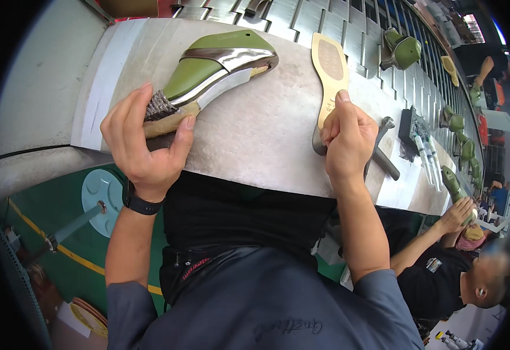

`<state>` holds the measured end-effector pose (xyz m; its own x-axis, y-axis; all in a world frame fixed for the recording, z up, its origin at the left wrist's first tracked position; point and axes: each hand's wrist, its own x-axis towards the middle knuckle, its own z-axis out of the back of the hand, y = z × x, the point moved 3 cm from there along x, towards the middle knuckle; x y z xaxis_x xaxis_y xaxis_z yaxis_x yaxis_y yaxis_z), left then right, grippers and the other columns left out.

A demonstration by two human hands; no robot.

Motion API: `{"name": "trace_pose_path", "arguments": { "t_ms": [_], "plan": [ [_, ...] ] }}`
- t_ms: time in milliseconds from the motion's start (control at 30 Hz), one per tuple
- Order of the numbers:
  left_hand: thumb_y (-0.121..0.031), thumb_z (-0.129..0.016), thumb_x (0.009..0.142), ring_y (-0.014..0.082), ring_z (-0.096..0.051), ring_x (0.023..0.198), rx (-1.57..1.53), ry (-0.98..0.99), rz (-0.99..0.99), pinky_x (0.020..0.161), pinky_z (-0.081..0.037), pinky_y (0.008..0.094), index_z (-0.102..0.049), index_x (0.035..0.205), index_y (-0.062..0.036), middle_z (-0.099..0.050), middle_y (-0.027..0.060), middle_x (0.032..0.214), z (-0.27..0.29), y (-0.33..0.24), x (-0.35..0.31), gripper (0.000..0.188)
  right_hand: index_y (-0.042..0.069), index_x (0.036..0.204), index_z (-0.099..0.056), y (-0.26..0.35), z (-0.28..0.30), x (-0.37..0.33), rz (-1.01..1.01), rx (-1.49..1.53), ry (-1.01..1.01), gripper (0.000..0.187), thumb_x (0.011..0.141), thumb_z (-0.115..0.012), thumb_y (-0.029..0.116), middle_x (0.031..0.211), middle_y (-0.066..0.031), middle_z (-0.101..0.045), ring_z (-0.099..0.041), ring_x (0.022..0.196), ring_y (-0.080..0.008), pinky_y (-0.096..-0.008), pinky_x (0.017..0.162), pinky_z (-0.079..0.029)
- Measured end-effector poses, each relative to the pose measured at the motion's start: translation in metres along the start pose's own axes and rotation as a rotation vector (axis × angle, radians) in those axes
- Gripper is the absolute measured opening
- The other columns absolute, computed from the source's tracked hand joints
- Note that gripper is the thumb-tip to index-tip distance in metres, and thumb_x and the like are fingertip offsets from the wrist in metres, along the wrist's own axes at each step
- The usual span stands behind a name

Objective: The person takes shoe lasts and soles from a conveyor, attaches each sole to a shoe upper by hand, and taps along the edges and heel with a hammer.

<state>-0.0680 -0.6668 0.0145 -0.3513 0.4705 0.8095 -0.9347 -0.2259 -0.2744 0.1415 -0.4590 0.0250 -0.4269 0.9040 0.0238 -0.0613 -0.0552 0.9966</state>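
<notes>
Past the scuffed, pale worktop (pixel 260 131) I saw a slatted metal conveyor (pixel 307 20). The left hand (pixel 144 143) had fingers and thumb clasped around the rough grey-and-tan end of a glossy green shoe last (pixel 211 67), on the worktop's left. The right hand (pixel 351 137) pinched a flat, waisted tan insole (pixel 329 61) beside a dark-handled tool (pixel 387 164). Bare worktop lay between them.

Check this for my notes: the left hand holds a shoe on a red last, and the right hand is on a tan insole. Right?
No: in the head view the last is green, not red. The left hand holds the shoe, and the right hand is on the tan insole.
</notes>
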Motion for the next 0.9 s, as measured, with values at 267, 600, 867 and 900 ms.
{"name": "trace_pose_path", "arguments": {
  "t_ms": [267,600,867,900],
  "plan": [
    [-0.023,-0.086,0.084,0.0348,-0.061,0.117,-0.212,-0.077,0.049,0.102,-0.048,0.0424,-0.059,0.137,0.0025,-0.065,0.0185,0.130,0.001,0.010,-0.011,0.065,0.004,0.071,-0.061,-0.007,0.007,-0.005,-0.045,0.042,0.094,0.037,0.103,-0.068,0.020,0.064,-0.0001,-0.059,-0.051,0.057,-0.0058,-0.0241,0.053,-0.040],
    [-0.012,-0.080,0.095,0.0162,-0.068,0.096,-0.376,0.212,0.359,0.089,-0.054,0.0297,-0.067,0.127,0.0038,-0.075,0.0085,0.110,0.077,0.005,0.002,0.038,-0.003,0.117,-0.072,-0.010,0.037,-0.057,0.578,-0.834,-0.107,0.035,0.087,-0.080,0.013,0.129,-0.0282,-0.068,-0.059,0.129,-0.0451,-0.0501,0.110,-0.045],
    [-0.012,-0.069,0.103,0.0225,-0.070,0.109,-0.830,-0.125,0.302,0.097,-0.057,0.0336,-0.063,0.128,0.0075,-0.072,0.0209,0.121,0.052,-0.025,0.079,0.032,-0.005,0.129,-0.058,-0.010,0.061,-0.126,0.008,0.102,0.052,0.027,0.106,-0.060,0.008,0.125,-0.0191,-0.069,-0.067,0.115,-0.0198,-0.0295,0.100,-0.050],
    [-0.016,-0.064,0.107,0.0266,-0.070,0.116,-0.964,-0.133,0.259,0.100,-0.057,0.0362,-0.058,0.133,0.0062,-0.069,0.0265,0.129,0.044,-0.026,0.077,0.035,-0.004,0.123,-0.063,-0.015,0.072,-0.150,-0.078,0.180,0.019,0.028,0.101,-0.069,0.011,0.109,-0.0058,-0.067,-0.061,0.096,-0.0100,-0.0281,0.088,-0.049]
  ]
}}
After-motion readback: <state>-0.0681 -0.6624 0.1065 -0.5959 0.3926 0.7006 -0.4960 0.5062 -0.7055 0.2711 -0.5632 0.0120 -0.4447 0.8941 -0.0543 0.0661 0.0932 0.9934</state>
